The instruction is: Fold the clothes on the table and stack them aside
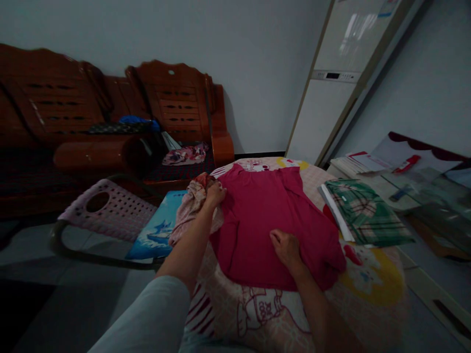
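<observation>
A crimson long-sleeved-looking shirt [257,215] lies spread over the round table in front of me, with small creases along its left side. My left hand [216,192] is closed at the shirt's upper left edge, on a crumpled pink floral cloth [189,208]; its fingertips are partly hidden. That cloth hangs over the table's left side. Lower down, my right hand [286,249] rests on the shirt's front with its fingers curled in, and nothing shows inside them.
A patterned cover lies over the table [257,314]. On its right sits a folded green plaid cloth [368,211]. A woven chair [110,211] bearing a blue printed bag [162,225] stands left. Beyond are a wooden sofa [176,108], a tall air conditioner [331,78] and a glass-topped cabinet [430,191].
</observation>
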`<state>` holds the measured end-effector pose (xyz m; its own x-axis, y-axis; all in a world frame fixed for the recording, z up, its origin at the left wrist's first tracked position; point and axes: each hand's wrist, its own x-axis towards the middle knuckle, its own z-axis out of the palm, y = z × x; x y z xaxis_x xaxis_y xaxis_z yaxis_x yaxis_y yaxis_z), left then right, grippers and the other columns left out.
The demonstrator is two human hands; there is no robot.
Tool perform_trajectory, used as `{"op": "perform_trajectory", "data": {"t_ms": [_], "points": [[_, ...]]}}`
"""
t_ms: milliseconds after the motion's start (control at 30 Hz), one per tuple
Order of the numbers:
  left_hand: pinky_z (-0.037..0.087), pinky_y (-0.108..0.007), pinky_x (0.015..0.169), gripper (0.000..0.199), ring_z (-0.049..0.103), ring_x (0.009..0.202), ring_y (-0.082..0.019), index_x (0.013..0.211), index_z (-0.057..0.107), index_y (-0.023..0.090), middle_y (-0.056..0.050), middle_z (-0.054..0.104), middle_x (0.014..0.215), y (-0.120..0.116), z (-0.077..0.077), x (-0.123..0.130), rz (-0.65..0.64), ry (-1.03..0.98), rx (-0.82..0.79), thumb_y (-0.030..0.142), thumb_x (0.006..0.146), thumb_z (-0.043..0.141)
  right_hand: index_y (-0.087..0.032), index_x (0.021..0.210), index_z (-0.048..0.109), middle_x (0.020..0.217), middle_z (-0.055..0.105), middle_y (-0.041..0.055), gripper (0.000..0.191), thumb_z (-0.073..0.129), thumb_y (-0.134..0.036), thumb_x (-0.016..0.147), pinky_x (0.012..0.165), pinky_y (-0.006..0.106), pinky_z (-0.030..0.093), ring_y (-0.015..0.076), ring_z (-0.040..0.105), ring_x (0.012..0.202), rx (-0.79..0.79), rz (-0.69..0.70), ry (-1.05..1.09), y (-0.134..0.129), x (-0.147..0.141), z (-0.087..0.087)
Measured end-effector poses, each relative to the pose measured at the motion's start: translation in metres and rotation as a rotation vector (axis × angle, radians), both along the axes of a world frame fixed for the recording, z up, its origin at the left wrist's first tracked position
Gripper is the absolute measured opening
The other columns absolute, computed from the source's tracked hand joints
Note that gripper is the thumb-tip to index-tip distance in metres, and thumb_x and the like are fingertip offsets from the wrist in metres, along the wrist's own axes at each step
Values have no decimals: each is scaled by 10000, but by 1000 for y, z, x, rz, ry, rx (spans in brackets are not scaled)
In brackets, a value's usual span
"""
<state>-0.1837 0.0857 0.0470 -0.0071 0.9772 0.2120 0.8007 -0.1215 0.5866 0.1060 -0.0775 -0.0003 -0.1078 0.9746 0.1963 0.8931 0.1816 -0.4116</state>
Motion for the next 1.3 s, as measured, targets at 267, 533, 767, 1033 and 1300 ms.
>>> {"op": "perform_trajectory", "data": {"t_ms": [267,533,767,1033,1300], "points": [[485,-269,734,232,680,822,-197,920,681,170,-75,737,873,-115,-15,1,-88,44,-132,346,888,535,-242,933,730,826,749,59,261,478,-310,931,645,261,406,198,680,734,0,-2,-1,2,1,2],[428,-258,624,311,592,668,-158,812,659,161,-27,673,746,-149,-1,-11,-267,-72,-199,442,840,529,-241,923,731,788,743,45,266,474,-311,928,642,257,406,187,670,723,50,2,-11,2,1,1],[414,-252,611,215,584,667,-160,783,662,164,-5,647,710,-164,12,-28,-107,-53,-215,369,781,597,-217,941,729,824,746,63,283,463,-311,935,657,259,396,191,669,750,33,5,-23,1,1,1],[451,-269,706,122,660,822,-212,824,678,174,-53,703,851,-189,17,-59,42,254,-427,225,715,695,-219,962,727,857,747,71,280,464,-315,941,657,271,383,205,668,763,-4,-12,-51,1,1,4],[477,-307,752,203,666,866,-240,888,676,191,-65,711,898,-193,19,-63,56,404,-475,238,695,716,-223,951,723,852,747,63,263,475,-311,942,653,260,382,187,660,746,11,-7,-52,1,1,4]]}}
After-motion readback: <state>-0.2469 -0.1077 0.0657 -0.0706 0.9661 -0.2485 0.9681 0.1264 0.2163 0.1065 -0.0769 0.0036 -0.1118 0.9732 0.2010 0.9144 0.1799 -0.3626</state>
